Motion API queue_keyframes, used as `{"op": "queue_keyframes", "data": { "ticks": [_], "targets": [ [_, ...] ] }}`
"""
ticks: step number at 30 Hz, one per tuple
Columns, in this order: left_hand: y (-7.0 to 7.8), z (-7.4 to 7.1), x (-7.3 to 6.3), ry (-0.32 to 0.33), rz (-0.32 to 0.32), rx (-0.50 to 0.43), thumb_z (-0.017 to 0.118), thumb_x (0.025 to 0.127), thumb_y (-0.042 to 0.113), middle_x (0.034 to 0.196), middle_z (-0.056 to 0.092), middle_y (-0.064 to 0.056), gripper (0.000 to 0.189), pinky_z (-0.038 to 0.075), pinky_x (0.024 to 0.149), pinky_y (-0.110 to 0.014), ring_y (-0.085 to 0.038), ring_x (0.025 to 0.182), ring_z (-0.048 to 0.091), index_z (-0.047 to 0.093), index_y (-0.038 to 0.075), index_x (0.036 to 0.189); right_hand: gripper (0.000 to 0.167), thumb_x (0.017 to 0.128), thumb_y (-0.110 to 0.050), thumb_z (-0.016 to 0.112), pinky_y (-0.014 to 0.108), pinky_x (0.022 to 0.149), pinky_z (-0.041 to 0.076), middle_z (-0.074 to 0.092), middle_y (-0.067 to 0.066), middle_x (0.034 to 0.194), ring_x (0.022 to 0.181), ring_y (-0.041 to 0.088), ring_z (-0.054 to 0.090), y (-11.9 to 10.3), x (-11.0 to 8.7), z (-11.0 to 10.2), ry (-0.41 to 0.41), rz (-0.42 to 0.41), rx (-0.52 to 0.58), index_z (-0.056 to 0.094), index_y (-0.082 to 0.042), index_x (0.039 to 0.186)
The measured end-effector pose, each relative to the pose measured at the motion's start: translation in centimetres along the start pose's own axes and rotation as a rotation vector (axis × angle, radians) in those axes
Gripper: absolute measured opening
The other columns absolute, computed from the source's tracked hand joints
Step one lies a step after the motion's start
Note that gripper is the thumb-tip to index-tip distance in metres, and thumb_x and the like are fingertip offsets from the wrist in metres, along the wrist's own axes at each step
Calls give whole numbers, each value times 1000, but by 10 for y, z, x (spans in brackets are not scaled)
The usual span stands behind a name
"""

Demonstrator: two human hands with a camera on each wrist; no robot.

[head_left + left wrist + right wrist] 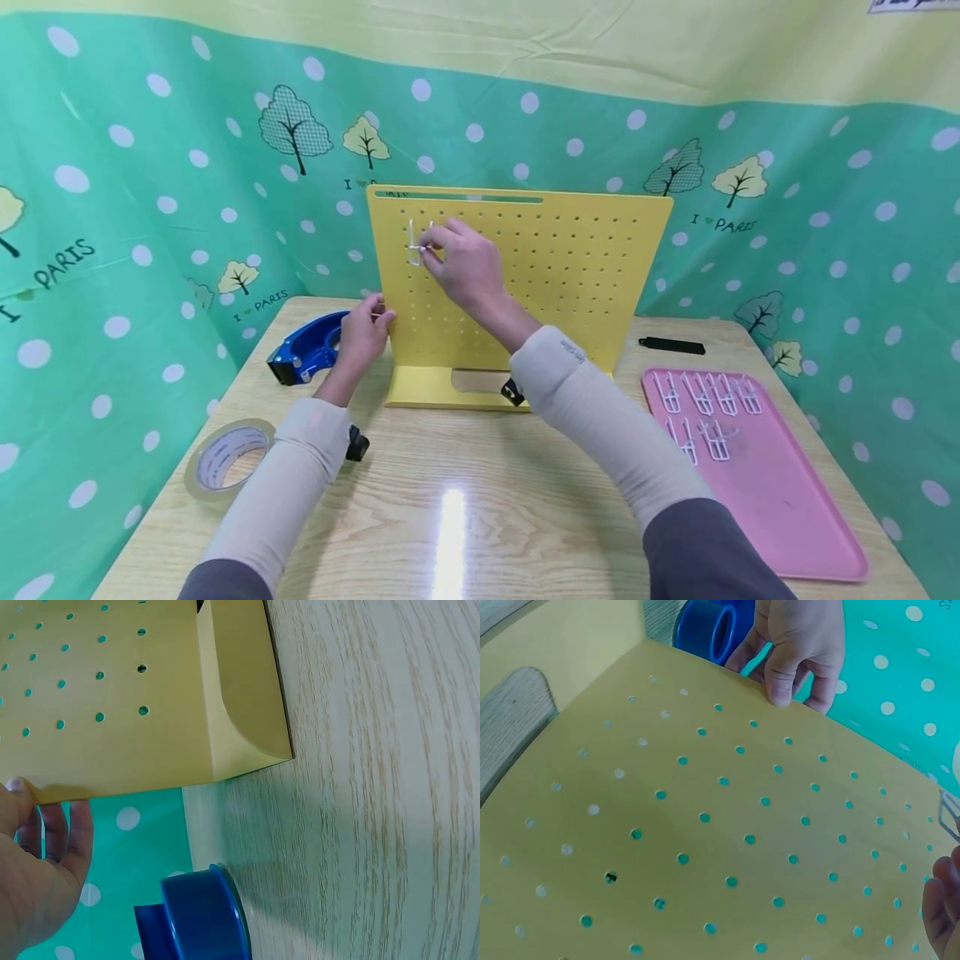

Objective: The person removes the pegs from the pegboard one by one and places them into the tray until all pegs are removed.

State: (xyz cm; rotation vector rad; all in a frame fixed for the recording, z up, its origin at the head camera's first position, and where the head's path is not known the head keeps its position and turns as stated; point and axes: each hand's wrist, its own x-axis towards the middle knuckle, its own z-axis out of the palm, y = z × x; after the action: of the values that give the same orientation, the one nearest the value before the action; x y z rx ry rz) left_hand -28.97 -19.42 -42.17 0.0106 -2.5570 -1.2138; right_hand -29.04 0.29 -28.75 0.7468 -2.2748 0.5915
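Note:
A yellow pegboard (570, 287) stands upright on its base on the wooden table. My left hand (363, 335) pinches its left edge; in the left wrist view, the thumb lies on the front face and the fingers behind. My right hand (472, 265) is at the upper left of the board, pinching a white wire pegboard hook (414, 250) between thumb and fingertips. The hook's prongs point up, close against the perforated face. Only part of this hook (949, 814) shows at the right border of the right wrist view.
Several more white wire hooks (703, 393) lie on a pink tray (780, 500) at the right. A black strip (672, 345) lies behind the tray. Left of the board are a blue tape dispenser (303, 350) and a roll of clear tape (197, 467). A patterned curtain surrounds the table.

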Motion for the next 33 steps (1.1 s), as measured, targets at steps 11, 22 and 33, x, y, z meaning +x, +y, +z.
{"op": "queue_keyframes", "data": {
  "ticks": [11,22,33],
  "targets": [
    [-2,3,2,0,1,-11,58,104,16,105,70,-18,17,53,69,-32,-30,87,67,63,5,116,8,95,-20,72,20,72,57,74,0,101,83,12,70,20,-21,-22,-103,69,101,77,-17,100],
    [-1,1,0,-14,-29,-23,56,105,16,109,69,-19,18,56,72,-33,-31,91,66,62,5,118,5,93,-17,74,24,68,57,74,1,94,75,15,68,46,-46,-43,-146,94,127,77,-14,96],
    [2,1,-1,-12,-24,-45,57,104,14,107,69,-20,20,54,71,-34,-30,89,65,63,4,120,6,93,-19,75,29,67,58,75,2,93,73,16,68,75,-74,-63,-193,127,110,78,-15,95]
  ]
}}
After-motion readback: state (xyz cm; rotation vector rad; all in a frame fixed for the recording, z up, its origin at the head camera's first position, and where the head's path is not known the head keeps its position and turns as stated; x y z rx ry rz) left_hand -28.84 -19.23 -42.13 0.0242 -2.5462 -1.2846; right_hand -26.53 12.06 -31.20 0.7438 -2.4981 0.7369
